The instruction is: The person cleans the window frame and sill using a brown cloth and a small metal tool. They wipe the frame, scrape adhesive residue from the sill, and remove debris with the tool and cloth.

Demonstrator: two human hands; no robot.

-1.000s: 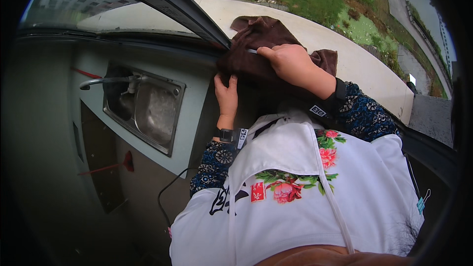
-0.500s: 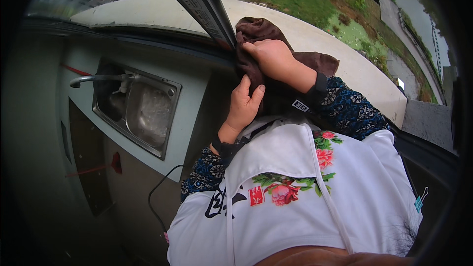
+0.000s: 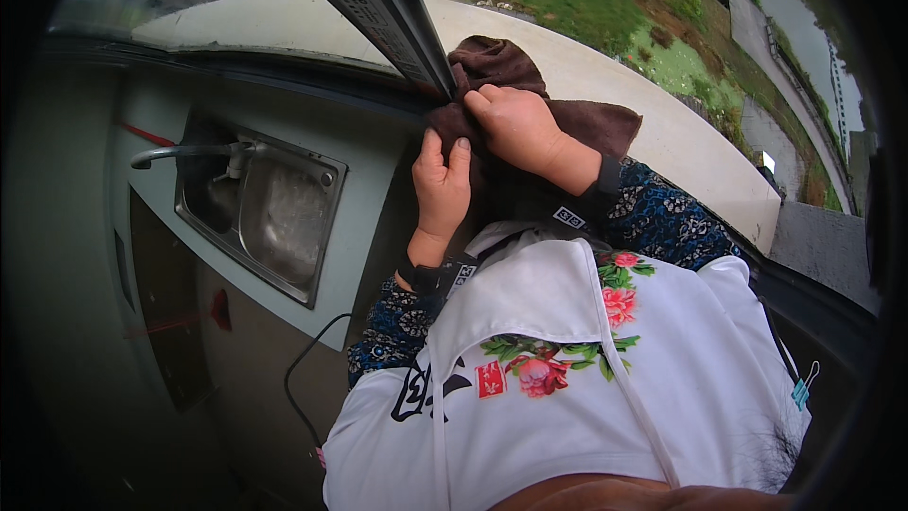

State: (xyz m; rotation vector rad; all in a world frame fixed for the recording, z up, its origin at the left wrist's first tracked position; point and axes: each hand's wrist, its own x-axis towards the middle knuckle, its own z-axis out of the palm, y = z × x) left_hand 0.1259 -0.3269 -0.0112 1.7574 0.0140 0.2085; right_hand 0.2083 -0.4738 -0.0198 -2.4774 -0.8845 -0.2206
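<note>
brown cloth over pale ledge

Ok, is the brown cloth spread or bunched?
Mostly bunched: the brown cloth is deeply folded at the right hand; one corner looks flatter.

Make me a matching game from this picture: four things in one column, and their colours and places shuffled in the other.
Things
1. Cloth
2. Sink
3. Small clip
4. Flower-printed garment

Colours and places
A. White, worn by the person
B. Teal, toward the right edge of the picture
C. Dark brown, gripped by the right hand
D. Silvery, set into a pale countertop

Pairs: 1-C, 2-D, 3-B, 4-A
</note>
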